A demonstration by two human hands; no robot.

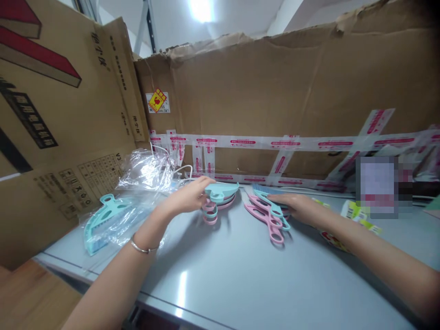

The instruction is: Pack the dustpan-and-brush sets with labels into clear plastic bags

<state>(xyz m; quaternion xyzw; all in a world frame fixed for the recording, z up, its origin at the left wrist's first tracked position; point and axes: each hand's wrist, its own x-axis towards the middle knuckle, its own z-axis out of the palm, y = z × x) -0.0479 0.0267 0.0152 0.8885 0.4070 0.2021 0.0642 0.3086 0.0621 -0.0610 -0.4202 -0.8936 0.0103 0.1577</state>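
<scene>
My left hand [187, 197] reaches across the grey table [220, 275] and its fingers pinch the top teal plastic piece [220, 190] of a small stack of pink and teal pieces [213, 208]. My right hand [297, 206] lies with fingers stretched flat over a second stack of pink and teal handled pieces [268, 213], pressing on it. A silver bracelet [140, 247] circles my left wrist.
A teal handled piece [101, 220] lies on clear plastic bags [144, 176] at the left. Taped cardboard walls [275, 101] enclose the back and left of the table. Printed yellow-green labels [357, 213] lie at the right. The table's front edge runs along the bottom left.
</scene>
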